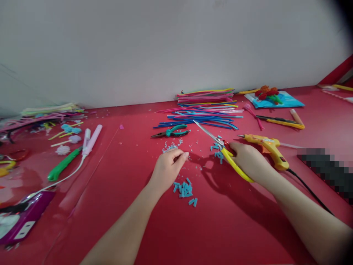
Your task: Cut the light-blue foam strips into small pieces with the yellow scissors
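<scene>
My right hand point(249, 160) is closed round the yellow handles of a pair of scissors point(220, 145), whose blades point up and left over the red table point(193, 228). Small blue cut pieces point(217, 151) lie under the blades. My left hand point(168, 167) rests on the table with its fingertips pinched together; what they hold, if anything, is too small to see. A heap of short blue pieces point(184, 190) lies just below the left hand. Pale blue crumbs point(172, 146) lie just above it.
Green-handled pliers point(172, 131) and a pile of coloured pipe cleaners point(206, 108) lie beyond the hands. A yellow glue gun point(268, 147) with a black cord sits right of the scissors. At left are a green tool point(62, 165), a pink tool point(92, 140) and a purple device point(22, 221).
</scene>
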`<state>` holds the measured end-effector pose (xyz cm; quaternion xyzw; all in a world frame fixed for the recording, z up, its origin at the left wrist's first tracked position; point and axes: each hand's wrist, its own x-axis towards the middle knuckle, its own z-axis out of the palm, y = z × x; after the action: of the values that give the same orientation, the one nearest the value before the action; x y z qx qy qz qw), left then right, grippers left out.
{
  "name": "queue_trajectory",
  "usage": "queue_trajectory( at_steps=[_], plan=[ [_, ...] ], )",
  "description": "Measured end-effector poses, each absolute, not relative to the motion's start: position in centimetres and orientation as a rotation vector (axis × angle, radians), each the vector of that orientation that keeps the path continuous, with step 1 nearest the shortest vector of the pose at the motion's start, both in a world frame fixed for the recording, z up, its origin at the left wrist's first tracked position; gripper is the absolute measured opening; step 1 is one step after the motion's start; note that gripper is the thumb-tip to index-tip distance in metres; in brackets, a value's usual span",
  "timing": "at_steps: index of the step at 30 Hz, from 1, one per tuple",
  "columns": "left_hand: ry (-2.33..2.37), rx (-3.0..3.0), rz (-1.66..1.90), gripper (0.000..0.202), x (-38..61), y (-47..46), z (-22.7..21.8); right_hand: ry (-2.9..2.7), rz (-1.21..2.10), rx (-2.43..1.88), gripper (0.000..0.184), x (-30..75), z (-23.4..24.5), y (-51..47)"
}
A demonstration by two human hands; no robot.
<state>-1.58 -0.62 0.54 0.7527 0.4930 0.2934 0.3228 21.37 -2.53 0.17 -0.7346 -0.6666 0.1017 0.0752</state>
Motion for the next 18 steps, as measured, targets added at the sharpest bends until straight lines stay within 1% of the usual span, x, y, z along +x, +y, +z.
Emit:
queue_trajectory(
  at_steps=[4, 8, 13, 18],
  plan=[
    [1.288, 1.954, 0.768, 0.021, -1.8, -0.3, 0.1, -2.034, 0.336, -2.222, 0.023, 22.3, -0.5, -2.0],
    [1.171, 1.939, 0.669, 0.01, -2.1, -0.4, 0.2, -1.982, 0.257, -2.199, 0.022, 22.6, -0.6, -2.1],
    [0.92, 2.135, 0.342, 0.02, -2.6, -0.8, 0.8, -1.907, 0.264, -2.1, 0.023, 21.8, -0.1, -2.8],
    [0.926, 2.287, 0.194, 0.022, -2.7, -1.1, 0.8, -1.974, 0.27, -2.07, 0.019, 20.8, 0.0, -3.2]
  ],
)
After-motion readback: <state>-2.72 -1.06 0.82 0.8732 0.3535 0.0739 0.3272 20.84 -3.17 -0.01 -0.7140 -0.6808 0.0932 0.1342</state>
